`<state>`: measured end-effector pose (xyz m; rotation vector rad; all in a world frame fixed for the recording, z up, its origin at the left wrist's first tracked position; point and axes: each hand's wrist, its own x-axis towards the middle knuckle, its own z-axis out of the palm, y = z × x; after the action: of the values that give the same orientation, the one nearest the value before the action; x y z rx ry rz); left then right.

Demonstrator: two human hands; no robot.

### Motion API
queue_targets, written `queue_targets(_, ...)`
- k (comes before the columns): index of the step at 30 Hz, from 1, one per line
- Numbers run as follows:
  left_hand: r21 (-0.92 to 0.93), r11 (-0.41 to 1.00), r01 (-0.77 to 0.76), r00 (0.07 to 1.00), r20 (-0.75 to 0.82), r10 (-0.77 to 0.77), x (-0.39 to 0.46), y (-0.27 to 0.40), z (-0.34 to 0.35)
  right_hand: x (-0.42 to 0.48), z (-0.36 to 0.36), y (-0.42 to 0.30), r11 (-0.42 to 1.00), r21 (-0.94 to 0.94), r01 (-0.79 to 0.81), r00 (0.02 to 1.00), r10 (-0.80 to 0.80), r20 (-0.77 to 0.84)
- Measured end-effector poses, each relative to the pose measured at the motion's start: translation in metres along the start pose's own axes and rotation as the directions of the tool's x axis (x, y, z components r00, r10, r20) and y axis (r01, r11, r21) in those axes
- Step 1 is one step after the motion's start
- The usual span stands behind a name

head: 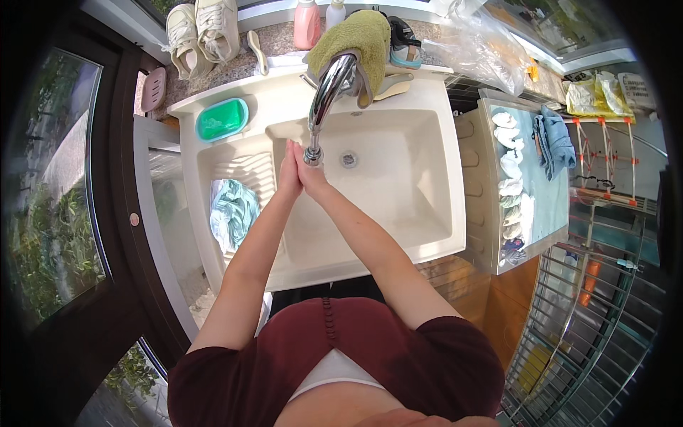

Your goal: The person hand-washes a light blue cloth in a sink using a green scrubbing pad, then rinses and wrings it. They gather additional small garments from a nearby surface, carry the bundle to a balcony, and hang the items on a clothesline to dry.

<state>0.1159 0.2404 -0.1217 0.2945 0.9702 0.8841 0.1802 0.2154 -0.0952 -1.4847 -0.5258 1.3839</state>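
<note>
My left hand (288, 173) and my right hand (312, 179) are pressed palm to palm, fingers straight and together, under the spout of a chrome faucet (325, 96). Nothing shows between the palms, though their inner faces are hidden. They are over the left side of the basin of a cream laundry sink (395, 197), beside its ribbed washboard (251, 166). Pale mint wet fabric (235, 213) lies bunched on that washboard, left of my left forearm. A green soap bar (220, 120) sits in a turquoise dish (244, 124) on the sink's back-left ledge.
An olive towel (363, 37) drapes over the faucet base. Behind stand canvas shoes (216, 29), a brush (257, 50), a pink bottle (307, 26) and clear plastic bags (480, 48). Rightward, several socks (509, 160) and folded denim (555, 141) lie beside a wire rack (581, 320).
</note>
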Motion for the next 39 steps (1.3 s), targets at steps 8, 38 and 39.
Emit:
queue_targets(8,-0.044,0.993,0.107,0.963,0.252,-0.093,-0.004,0.015,0.05,-0.014,-0.017,-0.037,0.839,-0.39,0.378,0.894,-0.441,-0.081)
queue_targets(38,0.673,0.696,-0.251,0.947,0.321,0.031,-0.106,-0.046,0.09,-0.05,-0.139,-0.051,0.995,0.02,-0.1,0.956,0.09,0.28)
queue_targets(39,0.658,0.671,-0.341,0.925,0.363,0.114,-0.12,-0.044,0.114,-0.061,-0.144,-0.059,0.994,0.089,-0.061,0.97,0.038,0.239)
